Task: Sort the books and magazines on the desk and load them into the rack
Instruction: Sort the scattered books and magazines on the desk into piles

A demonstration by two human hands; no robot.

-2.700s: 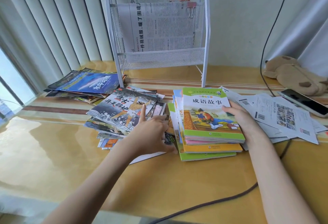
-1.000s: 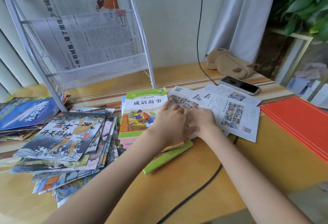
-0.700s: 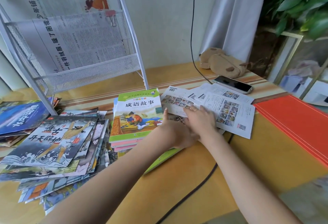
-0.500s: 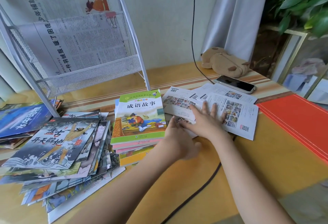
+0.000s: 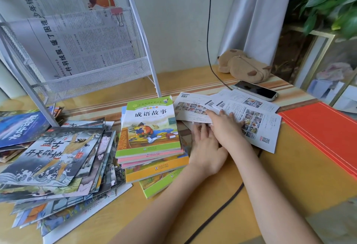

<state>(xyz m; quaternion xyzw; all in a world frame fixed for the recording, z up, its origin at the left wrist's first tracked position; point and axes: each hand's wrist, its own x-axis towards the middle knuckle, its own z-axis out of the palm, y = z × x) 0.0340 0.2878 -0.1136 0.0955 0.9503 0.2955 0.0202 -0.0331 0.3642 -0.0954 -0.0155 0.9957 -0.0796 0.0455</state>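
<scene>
A stack of books [image 5: 149, 128] with a green-edged cover on top lies at the desk's middle. Left of it spreads a loose pile of picture magazines [image 5: 52, 156]. White booklets with barcodes and small photos [image 5: 255, 120] fan out to the right. My right hand [image 5: 225, 126] lies flat on these booklets, fingers spread. My left hand [image 5: 206, 147] rests flat beside the book stack, its fingertips at the edge of the booklets, partly under my right wrist. A white mesh rack [image 5: 92, 77] with newspapers in it stands at the back left.
A phone [image 5: 255, 90] and a brown plush toy [image 5: 243, 66] sit at the back right. A black cable [image 5: 216, 214] crosses the desk under my right arm. An orange-red folder [image 5: 324, 131] lies on the right. More magazines, one with a blue cover [image 5: 21, 126], lie at the far left.
Both hands have left the book stack and moved right onto the white booklets. The right hand slid further onto them, and the view has turned to the right.
</scene>
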